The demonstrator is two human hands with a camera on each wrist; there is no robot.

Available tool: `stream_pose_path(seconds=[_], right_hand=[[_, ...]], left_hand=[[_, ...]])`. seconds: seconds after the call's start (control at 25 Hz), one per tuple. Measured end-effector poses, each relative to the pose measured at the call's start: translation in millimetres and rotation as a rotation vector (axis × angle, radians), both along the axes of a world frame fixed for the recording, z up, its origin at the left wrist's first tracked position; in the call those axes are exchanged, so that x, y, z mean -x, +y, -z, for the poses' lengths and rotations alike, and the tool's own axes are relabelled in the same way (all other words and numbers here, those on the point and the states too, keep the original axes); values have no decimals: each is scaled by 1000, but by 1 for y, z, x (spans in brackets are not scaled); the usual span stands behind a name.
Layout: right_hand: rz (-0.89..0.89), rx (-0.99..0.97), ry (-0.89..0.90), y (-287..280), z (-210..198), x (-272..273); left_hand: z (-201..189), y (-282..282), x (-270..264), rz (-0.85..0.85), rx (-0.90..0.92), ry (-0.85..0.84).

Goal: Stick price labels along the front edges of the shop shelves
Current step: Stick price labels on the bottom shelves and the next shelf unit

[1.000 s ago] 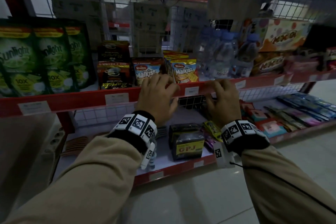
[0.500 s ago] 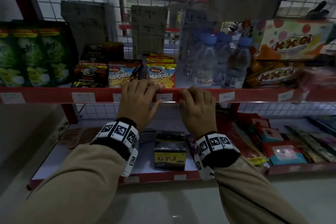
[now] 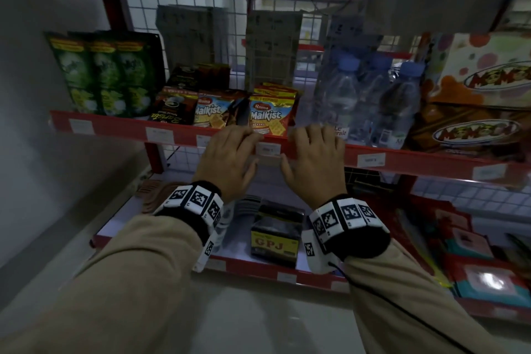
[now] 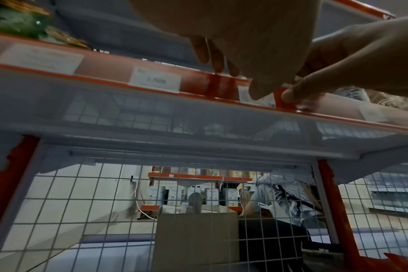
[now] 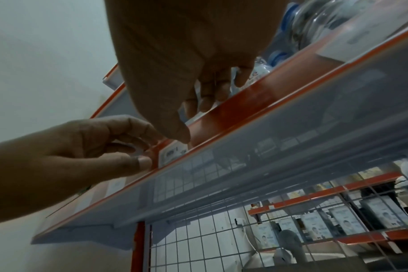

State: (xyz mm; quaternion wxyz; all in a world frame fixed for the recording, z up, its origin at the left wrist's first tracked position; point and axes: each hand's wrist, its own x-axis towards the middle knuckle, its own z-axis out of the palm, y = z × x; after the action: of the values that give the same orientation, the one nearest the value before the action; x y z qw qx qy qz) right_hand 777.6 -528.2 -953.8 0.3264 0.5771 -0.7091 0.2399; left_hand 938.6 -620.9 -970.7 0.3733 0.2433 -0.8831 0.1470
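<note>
The red shelf edge (image 3: 316, 154) runs from the middle left of the head view down toward the right border, and I see it carrying a row of white labels. Above it, largest first, stand the patterned boxes (image 3: 485, 72) at the right, the green pouches (image 3: 106, 75) at the left, the water bottles (image 3: 370, 100) right of centre, and the Malkist cracker packs (image 3: 267, 116) at centre. Below, in the lower middle of the frame, a dark GPJ box (image 3: 274, 234) sits on the lower shelf (image 3: 244, 264).

My left hand (image 3: 230, 162) and right hand (image 3: 313, 164) rest on the shelf edge at frame centre, one on each side of the price label (image 3: 268, 149), which lies flat on the red strip between them. The fingers of both hands curl over the top of the edge, close together. In the right wrist view, the left thumb (image 5: 138, 162) presses the strip just beside the label (image 5: 172, 154); in the left wrist view, the right thumb (image 4: 291, 94) presses the strip beside it as well. Neither hand pinches the label. A label reading 1.500 (image 4: 155, 81) sits further left on the strip.
</note>
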Motion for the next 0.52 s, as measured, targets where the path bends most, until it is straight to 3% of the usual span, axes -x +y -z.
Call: stream_pose_path(seconds=[0.28,0.52], right_hand=[[-120,-93,-28,-7,-14,-13],[-174,-100,-43,-9,-16,-19]], left_hand=[[-6,12,-7,-75,-81,-39],[-11,11,-5,-3,-135,-17]])
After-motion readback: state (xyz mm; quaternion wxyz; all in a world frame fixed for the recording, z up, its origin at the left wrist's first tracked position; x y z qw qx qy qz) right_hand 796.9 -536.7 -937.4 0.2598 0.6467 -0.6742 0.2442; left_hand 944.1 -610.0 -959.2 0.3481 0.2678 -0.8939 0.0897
